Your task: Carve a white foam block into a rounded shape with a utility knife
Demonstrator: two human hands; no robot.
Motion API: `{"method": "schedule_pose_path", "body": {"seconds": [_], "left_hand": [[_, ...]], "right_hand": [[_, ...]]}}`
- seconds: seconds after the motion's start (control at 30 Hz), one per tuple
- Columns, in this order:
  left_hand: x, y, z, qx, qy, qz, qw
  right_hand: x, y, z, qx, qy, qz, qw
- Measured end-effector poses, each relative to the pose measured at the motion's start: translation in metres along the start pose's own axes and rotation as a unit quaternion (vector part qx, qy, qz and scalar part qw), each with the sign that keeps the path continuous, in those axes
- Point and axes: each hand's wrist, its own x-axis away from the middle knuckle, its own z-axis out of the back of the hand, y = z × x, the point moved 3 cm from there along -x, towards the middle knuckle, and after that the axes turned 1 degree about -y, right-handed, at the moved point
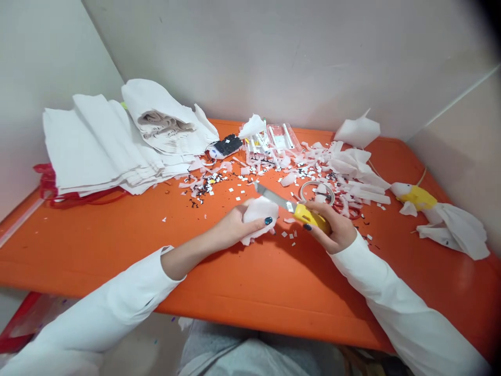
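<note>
My right hand [332, 227] grips the yellow handle of a utility knife [291, 206]. Its long silver blade is extended and points up-left, over the white piece held in the other hand. My left hand [238, 224] is closed on a crumpled white piece of paper or cloth [259, 215], pressed against the orange table [117, 250]. Both hands sit near the middle of the table, a short gap apart.
A thick stack of white sheets [102, 146] lies at the back left over red straps. White scraps and shreds [344, 167] litter the back, with a roll of tape [317, 190], a black-and-white device [225, 146], clear plastic packaging [279, 137], and a yellow tool [418, 197] with white cloth at right.
</note>
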Motion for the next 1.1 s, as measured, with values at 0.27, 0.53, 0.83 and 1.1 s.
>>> {"method": "schedule_pose_path", "body": {"seconds": [0.27,0.53,0.83,1.1], "left_hand": [[0.0,-0.007,0.001,-0.029,0.023,0.014,0.999],[0.008,0.0,-0.026,-0.049,-0.066,0.043,0.996],[0.011,-0.001,-0.035,-0.09,-0.089,0.036,0.991],[0.012,-0.003,-0.03,-0.03,-0.091,0.043,0.995]], "right_hand": [[0.003,-0.005,-0.006,-0.035,-0.024,-0.005,0.999],[-0.01,-0.02,-0.025,-0.326,0.042,-0.128,0.936],[-0.007,-0.029,-0.026,-0.361,0.071,-0.124,0.922],[-0.009,-0.005,-0.016,-0.353,0.153,-0.21,0.899]]}}
